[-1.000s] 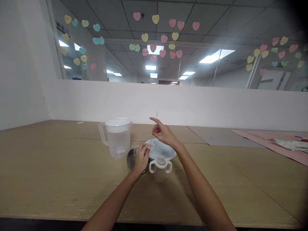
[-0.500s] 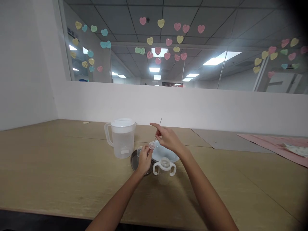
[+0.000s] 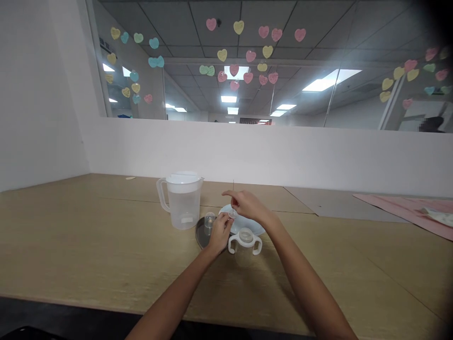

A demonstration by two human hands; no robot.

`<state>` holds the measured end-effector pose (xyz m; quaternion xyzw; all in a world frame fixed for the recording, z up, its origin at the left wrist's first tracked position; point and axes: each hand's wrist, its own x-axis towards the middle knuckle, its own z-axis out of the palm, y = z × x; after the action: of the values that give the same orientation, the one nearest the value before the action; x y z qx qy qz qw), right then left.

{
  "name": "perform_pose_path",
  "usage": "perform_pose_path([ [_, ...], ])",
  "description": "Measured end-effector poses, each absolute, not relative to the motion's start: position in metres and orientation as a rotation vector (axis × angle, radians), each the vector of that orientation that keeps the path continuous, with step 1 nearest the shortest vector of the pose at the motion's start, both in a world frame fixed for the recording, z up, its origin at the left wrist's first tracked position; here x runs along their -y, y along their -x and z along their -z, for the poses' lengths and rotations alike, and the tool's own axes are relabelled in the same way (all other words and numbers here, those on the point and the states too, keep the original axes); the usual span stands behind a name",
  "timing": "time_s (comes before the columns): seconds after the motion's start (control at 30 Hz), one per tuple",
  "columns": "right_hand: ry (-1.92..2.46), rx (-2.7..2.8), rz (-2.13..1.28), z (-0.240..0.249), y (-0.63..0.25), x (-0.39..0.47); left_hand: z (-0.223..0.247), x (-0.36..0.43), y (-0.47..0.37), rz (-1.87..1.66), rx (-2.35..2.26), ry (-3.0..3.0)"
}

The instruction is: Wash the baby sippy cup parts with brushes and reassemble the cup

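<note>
My left hand (image 3: pixel 221 231) pinches a small clear round piece (image 3: pixel 232 214) over the near-left rim of a pale dish (image 3: pixel 249 225). Above it, my right hand (image 3: pixel 246 204) grips a thin wire-like tool (image 3: pixel 233 185) that stands nearly upright, its lower end at the piece. The index finger of that hand points out to the left. A clear bottle with two white handles (image 3: pixel 245 243) stands open just in front of the dish. Left of my left hand, a clear dome-shaped cap (image 3: pixel 210 221) sits on a dark round tray (image 3: pixel 201 234), which my left hand partly covers.
A clear lidded pitcher (image 3: pixel 184 203) stands behind and left of the tray. On the right lie a grey sheet (image 3: pixel 339 208) and a pink cloth (image 3: pixel 396 212). The wall with a window rises behind the wooden table (image 3: pixel 106 250).
The tool has gone from tilted to nearly upright, and my right hand is slightly lower. My left hand and the round piece show a little farther right; the whole view has shifted slightly.
</note>
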<state>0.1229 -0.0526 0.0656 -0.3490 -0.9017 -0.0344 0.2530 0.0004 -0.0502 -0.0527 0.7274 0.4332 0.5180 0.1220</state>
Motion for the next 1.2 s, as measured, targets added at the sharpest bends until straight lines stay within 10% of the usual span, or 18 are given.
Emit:
perform_pose_path([
  [1.2, 0.901, 2.233, 0.301, -0.081, -0.117, 0.076, 0.043, 0.044, 0.002, -1.626, -1.175, -2.108],
])
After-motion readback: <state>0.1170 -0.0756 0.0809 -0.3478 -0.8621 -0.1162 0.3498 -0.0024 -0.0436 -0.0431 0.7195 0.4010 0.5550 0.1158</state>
